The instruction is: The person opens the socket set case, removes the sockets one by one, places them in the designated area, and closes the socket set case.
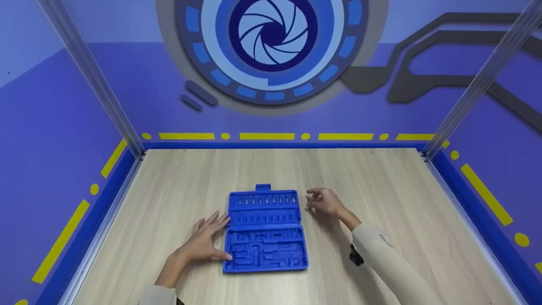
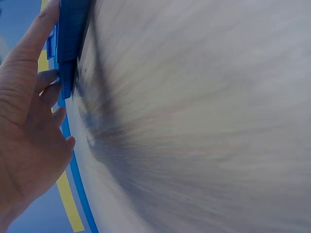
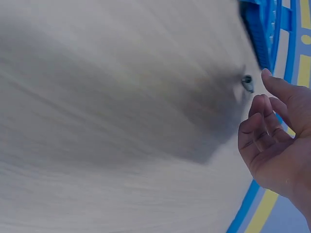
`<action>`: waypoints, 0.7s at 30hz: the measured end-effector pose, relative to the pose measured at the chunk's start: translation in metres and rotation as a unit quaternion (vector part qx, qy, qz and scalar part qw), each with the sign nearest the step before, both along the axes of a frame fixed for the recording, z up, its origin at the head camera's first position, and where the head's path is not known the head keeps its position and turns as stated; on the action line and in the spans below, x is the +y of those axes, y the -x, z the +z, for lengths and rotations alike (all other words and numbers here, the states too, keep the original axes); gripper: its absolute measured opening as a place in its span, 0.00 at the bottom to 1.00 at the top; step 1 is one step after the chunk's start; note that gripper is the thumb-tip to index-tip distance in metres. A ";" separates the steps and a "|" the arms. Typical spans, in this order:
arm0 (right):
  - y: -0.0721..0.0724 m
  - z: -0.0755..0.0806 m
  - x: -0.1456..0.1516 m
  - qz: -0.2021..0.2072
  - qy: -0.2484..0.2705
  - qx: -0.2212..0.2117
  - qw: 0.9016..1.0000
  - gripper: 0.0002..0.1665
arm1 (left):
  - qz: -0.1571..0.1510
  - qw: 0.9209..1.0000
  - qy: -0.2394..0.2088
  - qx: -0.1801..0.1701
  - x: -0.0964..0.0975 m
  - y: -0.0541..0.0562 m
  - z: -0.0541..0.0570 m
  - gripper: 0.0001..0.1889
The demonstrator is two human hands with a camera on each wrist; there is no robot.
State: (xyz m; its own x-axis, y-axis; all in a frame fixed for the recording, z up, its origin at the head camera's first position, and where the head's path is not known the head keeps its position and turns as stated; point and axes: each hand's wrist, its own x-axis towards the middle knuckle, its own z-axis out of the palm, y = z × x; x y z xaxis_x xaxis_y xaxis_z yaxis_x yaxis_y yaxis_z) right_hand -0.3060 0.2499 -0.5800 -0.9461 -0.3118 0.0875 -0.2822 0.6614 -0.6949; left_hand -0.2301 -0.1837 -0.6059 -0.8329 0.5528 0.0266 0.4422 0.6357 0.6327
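An open blue plastic tool case (image 1: 264, 227) is seen lying on the near middle of a wood-grain table (image 1: 190, 178), its latch tab (image 1: 263, 187) turned to the far side. A row of small metal bits (image 1: 266, 200) is held upright in the far half, while the near half is moulded with recesses of many shapes. The case's left side is touched by the left hand (image 1: 201, 241), its fingers spread and its thumb laid on the rim of the near half. Just beyond the far half's right edge, the right hand (image 1: 326, 202) is held low with fingers loosely bent, thumb and fingertips parted; a single small metal piece (image 3: 248, 83) is seen just beside the fingertips, though whether it is touched cannot be told. Both forearms are covered by beige sleeves (image 1: 385, 258). The table is enclosed by blue-purple walls (image 1: 127, 101) marked with yellow dashes, the far one decorated with a round shutter emblem (image 1: 273, 34), and metal posts (image 1: 97, 89) are set at the far corners.
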 end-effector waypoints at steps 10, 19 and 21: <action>0.013 0.020 -0.036 0.027 0.032 -0.046 0.998 0.23 | 0.004 1.000 0.002 0.006 -0.001 0.000 -0.001 0.65; 0.019 0.020 -0.091 0.078 0.053 -0.025 0.995 0.21 | 0.002 1.000 -0.006 0.016 -0.002 0.001 -0.002 0.65; 0.019 0.018 -0.105 0.090 0.056 -0.020 0.994 0.21 | 0.001 1.000 -0.007 0.016 -0.002 0.000 -0.003 0.65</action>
